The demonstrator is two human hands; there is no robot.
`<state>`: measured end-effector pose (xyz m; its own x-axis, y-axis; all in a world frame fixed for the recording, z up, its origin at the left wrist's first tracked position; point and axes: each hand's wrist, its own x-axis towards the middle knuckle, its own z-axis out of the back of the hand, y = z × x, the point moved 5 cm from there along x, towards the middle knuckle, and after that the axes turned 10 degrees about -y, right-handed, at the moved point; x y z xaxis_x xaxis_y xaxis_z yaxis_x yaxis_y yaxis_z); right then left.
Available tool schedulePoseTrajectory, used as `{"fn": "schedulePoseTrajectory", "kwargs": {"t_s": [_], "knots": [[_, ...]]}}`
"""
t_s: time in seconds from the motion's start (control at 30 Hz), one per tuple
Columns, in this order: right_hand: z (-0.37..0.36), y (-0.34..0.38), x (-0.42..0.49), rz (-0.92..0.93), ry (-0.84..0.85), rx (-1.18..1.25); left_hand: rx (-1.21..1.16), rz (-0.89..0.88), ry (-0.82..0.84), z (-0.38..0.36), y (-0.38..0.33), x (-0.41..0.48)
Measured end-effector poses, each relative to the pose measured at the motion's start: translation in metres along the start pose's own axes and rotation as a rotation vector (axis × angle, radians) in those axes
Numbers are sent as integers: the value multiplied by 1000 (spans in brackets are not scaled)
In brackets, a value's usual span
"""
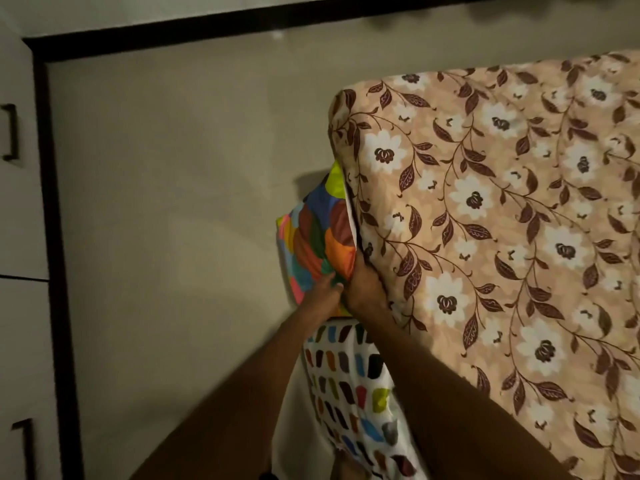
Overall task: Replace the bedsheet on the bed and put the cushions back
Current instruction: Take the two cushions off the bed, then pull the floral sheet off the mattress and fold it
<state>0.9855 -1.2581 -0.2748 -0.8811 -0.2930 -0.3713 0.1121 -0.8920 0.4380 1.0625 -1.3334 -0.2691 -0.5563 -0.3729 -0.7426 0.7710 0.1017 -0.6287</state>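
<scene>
Beside the bed, both hands meet at the edge of the bedsheet, over a cushion wedged against the bed's side.

Nearest, a white cushion (349, 393) with coloured dabs lies under the two forearms, its long side running away from the person along the bed. Both arms stretch forward, almost parallel. The left hand (323, 291) has its fingers (333, 285) dug into the fabric of a multicoloured cushion (311, 244), gripping it. The right hand (363, 284), touching the left, is turned back-up and curls over the hanging edge of the floral bedsheet (485, 220), holding it; its fingertips are hidden beneath. The multicoloured cushion stands on edge against the bed's side, long axis along that edge, far end tucked behind the sheet. The bedsheet covers the bed to its far corner. Beyond lie pale floor (173, 202) and a wardrobe (20, 202).
</scene>
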Motion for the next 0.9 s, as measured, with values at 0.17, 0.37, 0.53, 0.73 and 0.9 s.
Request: {"fn": "schedulePoseTrajectory", "kwargs": {"t_s": [0.17,0.37,0.53,0.73,0.9], "knots": [[25,10,-21,-24,49,-7,22,38,1,1,-22,-27],[77,4,-57,-7,126,23,37,70,-24,11,-53,-76],[137,5,-96,-58,123,149,11,76,16,12,-94,-135],[229,42,-166,-136,172,245,78,43,20,25,-144,-227],[277,49,-237,-248,129,333,136,52,106,17,-156,-303]]}}
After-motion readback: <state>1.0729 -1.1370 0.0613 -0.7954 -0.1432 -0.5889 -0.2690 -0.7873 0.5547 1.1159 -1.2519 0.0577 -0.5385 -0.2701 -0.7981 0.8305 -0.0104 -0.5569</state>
